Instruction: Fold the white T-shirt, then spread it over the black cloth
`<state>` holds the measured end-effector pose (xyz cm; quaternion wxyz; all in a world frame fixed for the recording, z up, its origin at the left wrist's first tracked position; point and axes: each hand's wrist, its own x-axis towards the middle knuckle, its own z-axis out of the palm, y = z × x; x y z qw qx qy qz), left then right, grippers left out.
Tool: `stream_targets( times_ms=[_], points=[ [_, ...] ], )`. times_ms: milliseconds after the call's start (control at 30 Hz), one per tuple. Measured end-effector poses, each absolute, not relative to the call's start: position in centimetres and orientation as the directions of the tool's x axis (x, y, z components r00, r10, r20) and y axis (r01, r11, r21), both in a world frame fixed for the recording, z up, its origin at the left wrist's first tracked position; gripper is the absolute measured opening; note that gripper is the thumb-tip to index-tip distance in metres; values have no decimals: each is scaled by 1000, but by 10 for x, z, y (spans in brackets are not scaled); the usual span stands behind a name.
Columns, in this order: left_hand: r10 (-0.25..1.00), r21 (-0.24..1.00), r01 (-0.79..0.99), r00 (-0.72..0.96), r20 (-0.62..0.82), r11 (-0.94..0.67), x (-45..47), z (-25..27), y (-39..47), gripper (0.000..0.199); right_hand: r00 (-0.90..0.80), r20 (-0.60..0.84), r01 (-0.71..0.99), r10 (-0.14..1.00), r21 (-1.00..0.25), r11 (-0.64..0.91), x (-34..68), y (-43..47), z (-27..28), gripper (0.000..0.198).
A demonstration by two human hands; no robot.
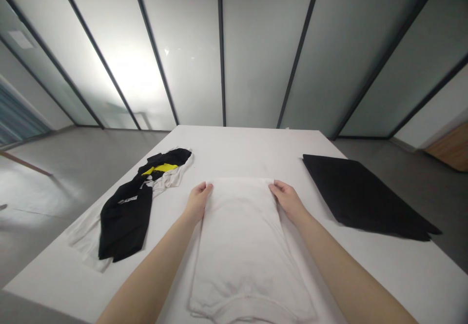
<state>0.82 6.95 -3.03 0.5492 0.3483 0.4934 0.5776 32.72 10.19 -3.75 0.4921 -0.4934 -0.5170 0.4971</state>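
Note:
A white T-shirt, folded into a long rectangle, lies on the white table in front of me, its neckline at the near edge. My left hand pinches its far left corner between thumb and fingers. At the far right corner, my right hand grips the fabric the same way. Between the two hands the far edge runs straight and taut. Both forearms reach along the sides of the shirt.
On the left of the table lies a loose pile of black, white and yellow clothes. A flat black folded piece rests at the right, reaching over the edge. Frosted glass panels stand behind.

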Motion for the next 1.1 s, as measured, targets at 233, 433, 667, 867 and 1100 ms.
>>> stream_targets(
  times_ms=[233, 433, 667, 867, 1100],
  points=[
    [976, 947, -314, -174, -132, 72, 9, -34, 71, 45, 24, 26, -40, 999, -999, 27, 326, 102, -43, 45],
    [984, 947, -313, -137, -116, 68, 10, -27, 68, 45, -25, -21, -139, 999, -990, -25, 318, 94, -37, 45],
    [994, 960, -277, -79, -75, 50, 7, -27, 69, 46, -177, -129, -173, 976, -972, -159, 318, 89, -37, 58],
    [992, 959, -279, -107, -72, 39, 7, -33, 71, 56, -56, -135, -128, 989, -982, -142, 316, 94, -40, 60],
    [957, 946, -148, 60, -283, 289, -6, -20, 57, 87, -205, -296, -76, 933, -945, -317, 327, 85, -19, 67]
  ],
)
